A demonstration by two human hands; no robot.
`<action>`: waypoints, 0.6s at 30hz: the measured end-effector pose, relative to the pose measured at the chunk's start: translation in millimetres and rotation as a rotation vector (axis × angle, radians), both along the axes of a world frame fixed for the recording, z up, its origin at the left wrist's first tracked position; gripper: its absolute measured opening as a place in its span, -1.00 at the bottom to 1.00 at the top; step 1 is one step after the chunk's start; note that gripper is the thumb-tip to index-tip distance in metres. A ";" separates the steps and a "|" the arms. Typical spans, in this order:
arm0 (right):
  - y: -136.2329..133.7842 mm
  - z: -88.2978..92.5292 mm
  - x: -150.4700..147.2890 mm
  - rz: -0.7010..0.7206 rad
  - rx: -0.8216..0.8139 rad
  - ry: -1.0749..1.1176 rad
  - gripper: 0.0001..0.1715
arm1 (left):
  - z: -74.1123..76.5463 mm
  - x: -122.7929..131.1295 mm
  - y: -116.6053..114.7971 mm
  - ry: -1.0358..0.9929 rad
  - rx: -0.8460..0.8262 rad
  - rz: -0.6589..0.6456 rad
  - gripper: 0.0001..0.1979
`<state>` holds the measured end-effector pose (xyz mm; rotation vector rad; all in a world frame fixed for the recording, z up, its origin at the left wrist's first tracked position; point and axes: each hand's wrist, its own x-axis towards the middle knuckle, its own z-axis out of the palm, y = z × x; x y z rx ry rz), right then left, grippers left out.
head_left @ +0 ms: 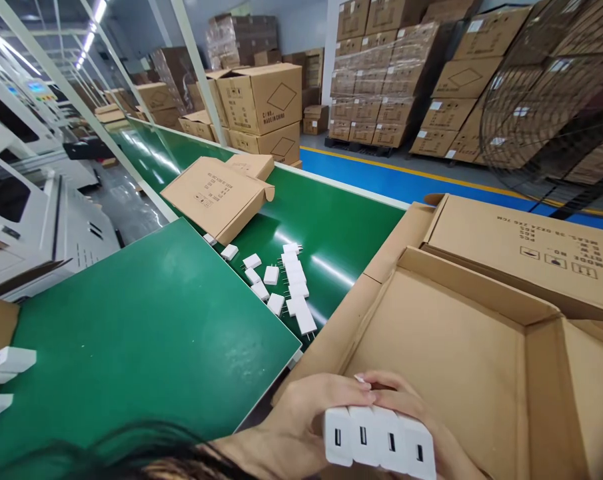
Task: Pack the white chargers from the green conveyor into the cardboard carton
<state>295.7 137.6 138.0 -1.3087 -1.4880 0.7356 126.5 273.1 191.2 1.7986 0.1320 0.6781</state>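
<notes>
Several white USB chargers stand side by side in a row, their USB ports facing me. My left hand is closed round the left end of this row, and my right hand closes round the top and right side. The fingertips of both hands meet above the chargers. Just beyond my hands lies an open, shallow cardboard box. More white chargers with metal prongs lie on the green conveyor belt, some lined up and others scattered.
A green table is at the left, with white chargers at its far left edge. A flat carton lies on the belt. Another carton sits behind the open box. A fan stands at the upper right.
</notes>
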 end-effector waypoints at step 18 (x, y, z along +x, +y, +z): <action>0.1 8.5 14.4 -0.037 0.007 -0.089 -0.26 | 9.5 -4.7 10.8 0.238 0.136 -0.111 -0.62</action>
